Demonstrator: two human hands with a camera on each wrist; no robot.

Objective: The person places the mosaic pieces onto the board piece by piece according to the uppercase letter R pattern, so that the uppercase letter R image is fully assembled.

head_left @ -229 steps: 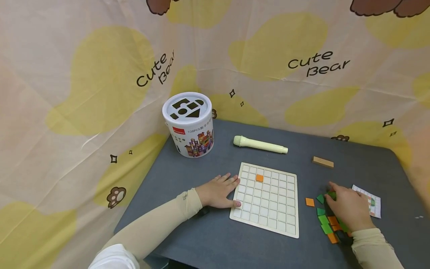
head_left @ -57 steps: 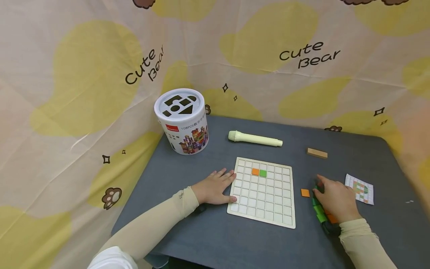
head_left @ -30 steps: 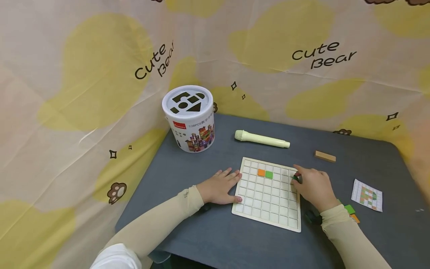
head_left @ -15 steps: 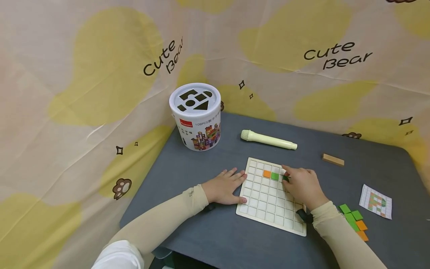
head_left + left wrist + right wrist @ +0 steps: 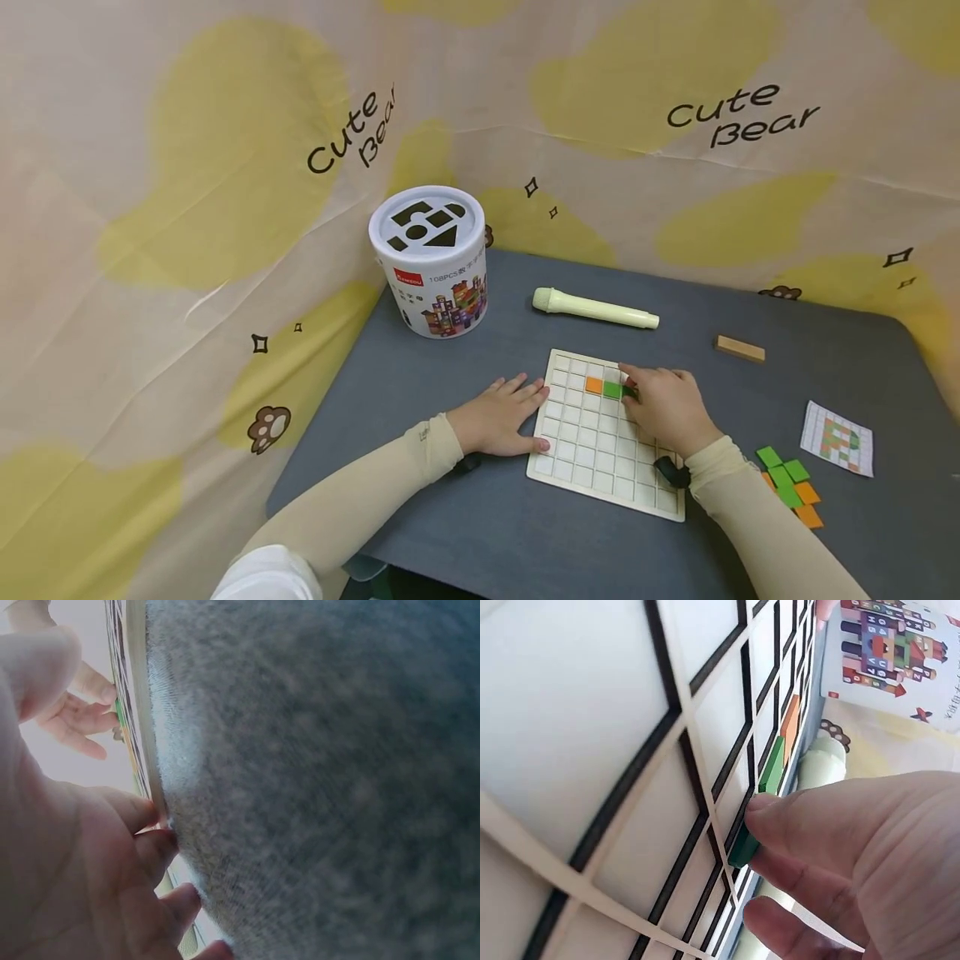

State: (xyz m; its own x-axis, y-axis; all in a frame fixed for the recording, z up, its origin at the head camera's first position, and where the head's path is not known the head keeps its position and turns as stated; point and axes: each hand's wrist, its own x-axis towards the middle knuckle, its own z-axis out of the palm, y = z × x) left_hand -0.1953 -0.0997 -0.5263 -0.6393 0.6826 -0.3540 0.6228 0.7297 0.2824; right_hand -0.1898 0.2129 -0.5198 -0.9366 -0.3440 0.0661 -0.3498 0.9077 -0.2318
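Note:
A white gridded board (image 5: 592, 450) lies on the table. An orange tile (image 5: 594, 385) and a green tile (image 5: 612, 390) sit side by side in one of its upper rows. My right hand (image 5: 671, 410) pinches a dark green tile (image 5: 742, 849) between thumb and finger, right beside the green tile; in the right wrist view one edge of it is at the grid. My left hand (image 5: 498, 419) has its fingers spread, thumb and fingertips resting on the board's left edge. In the left wrist view those fingers (image 5: 157, 851) touch the board's side.
Several loose green and orange tiles (image 5: 795, 473) lie right of the board, partly behind the right sleeve. Further right is a printed pattern card (image 5: 837, 439). A wooden block (image 5: 740, 348), a pale toy microphone (image 5: 596, 308) and a white bucket (image 5: 429, 275) stand or lie behind the board.
The green tile was added beside the orange one. My right hand then left the pile and carried the dark green tile leftward over the board. My left hand has stayed at the board's edge.

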